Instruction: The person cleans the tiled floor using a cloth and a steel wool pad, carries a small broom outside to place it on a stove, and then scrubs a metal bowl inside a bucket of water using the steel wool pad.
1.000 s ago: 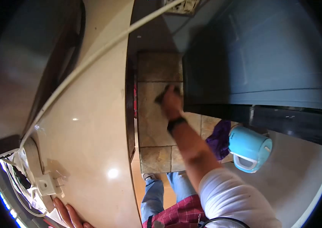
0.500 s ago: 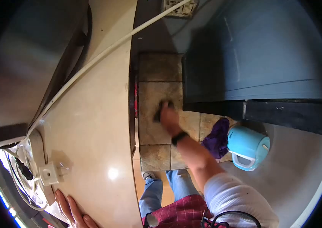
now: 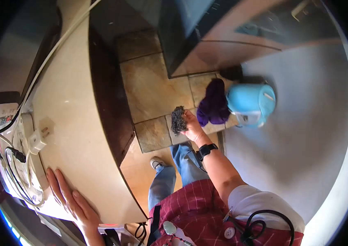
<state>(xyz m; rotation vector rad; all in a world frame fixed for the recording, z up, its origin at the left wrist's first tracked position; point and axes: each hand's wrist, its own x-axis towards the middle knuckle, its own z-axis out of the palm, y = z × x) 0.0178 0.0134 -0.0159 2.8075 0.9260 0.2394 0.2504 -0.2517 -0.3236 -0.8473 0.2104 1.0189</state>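
Pinched in my right hand (image 3: 192, 124) is a dark grey, wiry scouring pad (image 3: 178, 120), held above the near part of the tiled surface (image 3: 157, 86). My left hand (image 3: 70, 199) lies with its fingers stretched out on the cream top (image 3: 75, 135) at the left, beside a white power strip (image 3: 34, 151) and a white plug adapter (image 3: 38, 140). A crumpled purple cloth (image 3: 214, 102) rests on the tiles to the right of the pad. Touching the cloth is a light blue kettle (image 3: 250, 100) lying at the right, its handle toward me.
A large dark glossy appliance or cabinet (image 3: 223, 53) overhangs the far right of the tiles. A white cable (image 3: 61, 41) runs along the cream top. Several tangled cords (image 3: 16, 156) lie at the left. A grey wall or panel (image 3: 289, 164) bounds the right side.
My right hand has drawn back toward me from the middle of the tiles, the scouring pad still in it. The view has turned and shifted. My left hand remains on the cream top.
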